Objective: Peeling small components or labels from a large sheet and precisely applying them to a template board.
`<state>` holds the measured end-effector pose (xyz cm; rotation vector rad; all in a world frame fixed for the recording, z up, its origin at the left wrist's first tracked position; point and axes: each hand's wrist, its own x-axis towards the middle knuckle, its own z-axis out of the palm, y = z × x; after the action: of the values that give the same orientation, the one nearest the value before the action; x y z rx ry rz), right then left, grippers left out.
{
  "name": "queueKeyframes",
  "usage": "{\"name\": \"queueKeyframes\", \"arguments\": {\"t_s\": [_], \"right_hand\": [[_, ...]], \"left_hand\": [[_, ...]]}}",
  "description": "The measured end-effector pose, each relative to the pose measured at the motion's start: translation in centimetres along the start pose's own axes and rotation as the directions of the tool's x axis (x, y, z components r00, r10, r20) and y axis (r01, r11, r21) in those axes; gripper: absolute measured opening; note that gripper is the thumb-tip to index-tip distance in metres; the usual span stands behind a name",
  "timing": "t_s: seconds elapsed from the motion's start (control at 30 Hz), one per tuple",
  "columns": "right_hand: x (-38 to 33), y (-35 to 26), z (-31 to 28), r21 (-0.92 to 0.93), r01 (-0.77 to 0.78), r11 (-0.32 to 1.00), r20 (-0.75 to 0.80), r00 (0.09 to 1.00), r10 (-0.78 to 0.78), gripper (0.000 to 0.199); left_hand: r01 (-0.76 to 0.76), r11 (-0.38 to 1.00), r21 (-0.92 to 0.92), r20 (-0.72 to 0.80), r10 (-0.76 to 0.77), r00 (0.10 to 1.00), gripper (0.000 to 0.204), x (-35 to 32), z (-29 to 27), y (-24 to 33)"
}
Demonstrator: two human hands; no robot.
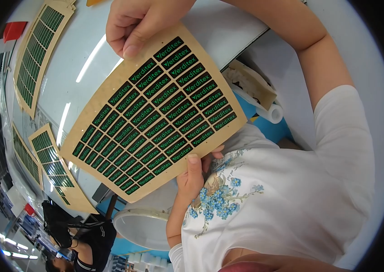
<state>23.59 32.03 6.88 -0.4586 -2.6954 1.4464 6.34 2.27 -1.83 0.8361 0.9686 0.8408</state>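
Note:
Both of my hands hold a tan sheet (158,192) covered with rows of small black labels with green lettering. It is tilted up over a pale, glossy table. My right hand (149,22) pinches its upper edge, thumb on the printed face and fingers curled at the rim. At the lower edge, close to my shirt, my left hand (192,177) grips it with the thumb on top; the fingers are partly hidden behind the sheet.
Similar label sheets lie at the left: a long one (37,56), another (56,170) and a partly hidden one (26,156). A red object (15,31) sits at the far left. Below are a white round tub (142,229) and a person in black (96,240). A white roll (271,113) stands right of the table edge.

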Motion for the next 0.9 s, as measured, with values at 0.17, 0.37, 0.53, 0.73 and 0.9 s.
{"name": "queueKeyframes", "arguments": {"t_s": [0.17,0.37,0.53,0.73,0.9], "right_hand": [[0.3,0.3,0.3,0.267,-0.028,0.963,0.024,0.999,0.022,0.028],[-0.1,-1.1,0.4,0.409,-0.099,0.907,0.078,0.994,0.074,0.039],[0.2,-0.4,0.5,0.474,-0.039,0.88,0.12,0.993,-0.021,0.043],[0.1,-0.7,0.4,0.497,-0.072,0.865,0.166,0.986,-0.014,0.046],[0.3,0.0,0.5,0.491,-0.057,0.87,0.172,0.985,-0.033,0.044]], "left_hand": [[-0.025,1.0,-0.016,-0.008,0.025,1.0,0.047,0.0,0.2,0.1],[-0.047,0.999,-0.015,0.008,0.047,0.999,0.047,0.0,0.3,0.1],[-0.046,0.999,-0.004,0.032,0.046,0.998,0.046,0.2,0.3,0.3],[-0.033,0.999,-0.009,0.025,0.033,0.999,0.045,0.2,0.3,0.2],[-0.017,0.999,-0.044,0.037,0.019,0.999,0.042,-0.1,-0.1,0.2]]}}
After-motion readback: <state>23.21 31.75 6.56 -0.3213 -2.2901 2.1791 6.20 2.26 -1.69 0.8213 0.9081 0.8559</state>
